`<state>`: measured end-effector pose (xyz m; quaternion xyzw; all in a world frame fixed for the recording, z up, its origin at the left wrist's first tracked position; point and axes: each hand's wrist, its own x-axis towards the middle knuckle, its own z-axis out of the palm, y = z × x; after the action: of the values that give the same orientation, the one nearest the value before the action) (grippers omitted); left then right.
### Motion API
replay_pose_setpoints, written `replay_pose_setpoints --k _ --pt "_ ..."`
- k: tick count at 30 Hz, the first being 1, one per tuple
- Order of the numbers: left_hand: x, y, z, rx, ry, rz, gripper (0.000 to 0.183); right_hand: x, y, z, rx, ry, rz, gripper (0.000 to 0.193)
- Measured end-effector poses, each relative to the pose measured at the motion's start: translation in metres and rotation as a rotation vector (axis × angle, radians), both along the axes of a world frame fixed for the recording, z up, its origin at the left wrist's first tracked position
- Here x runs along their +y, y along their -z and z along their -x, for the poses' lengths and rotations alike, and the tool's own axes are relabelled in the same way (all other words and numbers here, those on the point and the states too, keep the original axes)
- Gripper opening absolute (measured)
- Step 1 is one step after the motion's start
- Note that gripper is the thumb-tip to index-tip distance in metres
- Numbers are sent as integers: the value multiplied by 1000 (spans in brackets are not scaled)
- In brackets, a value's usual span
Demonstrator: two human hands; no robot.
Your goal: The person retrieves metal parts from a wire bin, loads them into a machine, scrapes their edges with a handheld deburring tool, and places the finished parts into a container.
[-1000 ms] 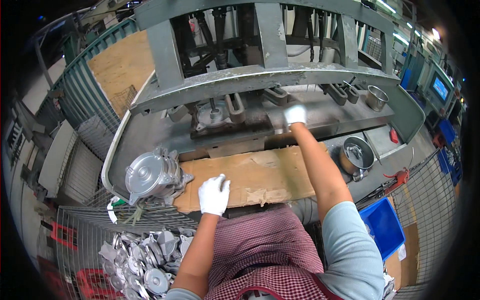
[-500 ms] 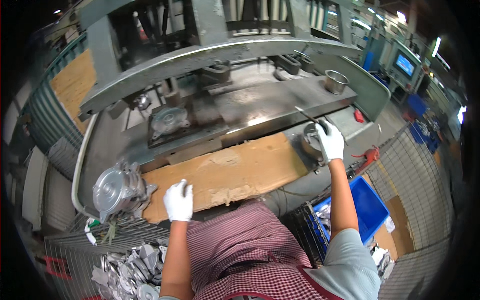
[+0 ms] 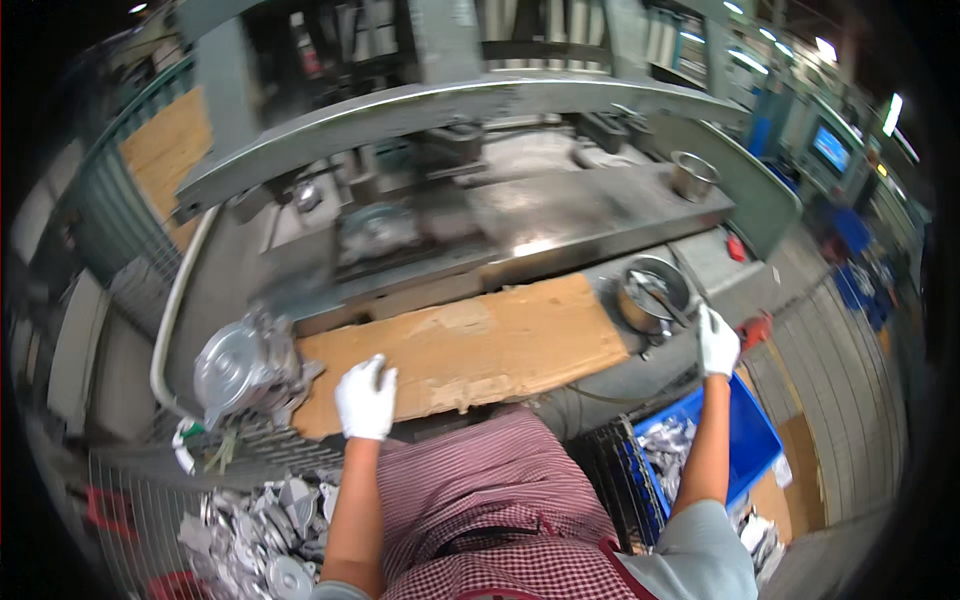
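Observation:
My left hand (image 3: 366,398), in a white glove, hovers at the near left edge of a cardboard sheet (image 3: 510,340), fingers loosely apart and holding nothing. To its left stands a stack of round grey metal castings (image 3: 238,368). My gloved right hand (image 3: 718,342) is right of a metal pot (image 3: 668,283), fingers stretched out, with nothing visible in them. A slim dark-handled tool (image 3: 672,308) leans in the pot, its kind unclear. Near that hand is a red air gun (image 3: 755,328), partly hidden. One round casting (image 3: 380,230) lies on the press bed, blurred.
A big grey press frame (image 3: 450,105) spans the far side over a metal bed. An empty-looking steel cup (image 3: 693,176) stands on its right end. Below right is a blue bin (image 3: 735,440) beside metal parts. Many castings (image 3: 265,530) fill a wire cage lower left.
My right hand has let go of the slim tool, which now rests in the pot, and has moved right and nearer to me. The left hand stays almost in place. The view has shifted slightly.

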<state>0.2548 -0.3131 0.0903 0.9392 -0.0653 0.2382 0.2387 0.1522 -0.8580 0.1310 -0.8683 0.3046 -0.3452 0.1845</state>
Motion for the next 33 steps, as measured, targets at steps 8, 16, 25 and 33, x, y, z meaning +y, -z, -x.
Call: replay_pose_setpoints --k 8,16,25,33 --pt "-12 -16 5 2 -69 -13 27 -49 34 1 -22 155 -44 51" --pt "-4 -14 5 62 -42 -49 27 -81 59 -9 -58 32 -58 55" --pt "-6 -20 5 82 -20 -30 25 -43 32 -3 -27 132 -122 54" --pt "-4 -17 5 1 -50 -47 23 -14 23 -12 -179 91 -34 40"
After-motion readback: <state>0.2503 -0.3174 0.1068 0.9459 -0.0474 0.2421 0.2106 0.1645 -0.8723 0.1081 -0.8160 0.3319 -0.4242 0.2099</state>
